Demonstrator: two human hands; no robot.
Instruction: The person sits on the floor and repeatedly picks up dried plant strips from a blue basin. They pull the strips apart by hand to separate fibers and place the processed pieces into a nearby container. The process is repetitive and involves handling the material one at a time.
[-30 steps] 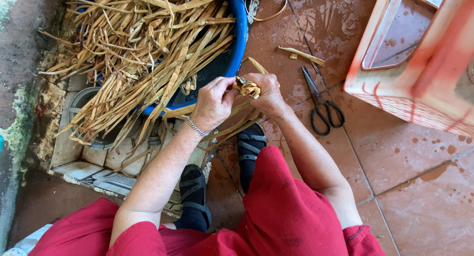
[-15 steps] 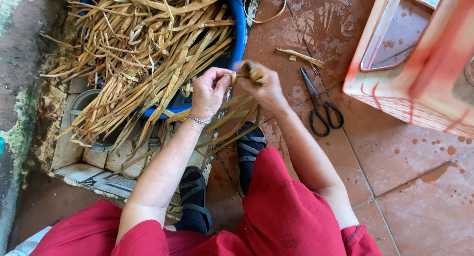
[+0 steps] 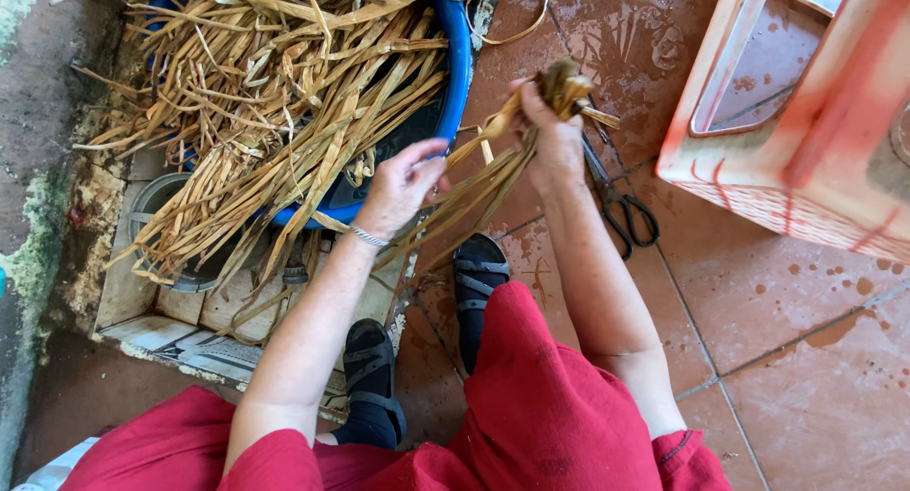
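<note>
Right hand (image 3: 555, 136) fist-clenched on a bundle of dry fibrous leaf strips (image 3: 502, 173); left hand (image 3: 403, 183) fingers loosely pinch trailing strands.

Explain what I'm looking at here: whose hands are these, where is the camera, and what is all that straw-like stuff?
This is no machine: a person works with two bare hands, and the one picture comes from a camera worn on their head, looking down past their red clothing and black sandals. The right hand grips a bunch of dried leaf strips near its folded top end. The left hand, with a bracelet at the wrist, touches the same strips lower down. To the left a blue tub is heaped with more such dry strips, which spill over its edge. On the wet reddish floor tiles lie black-handled scissors, partly behind the right forearm. At upper right stands an orange-and-white plastic thing; what it is, I cannot tell.
</note>
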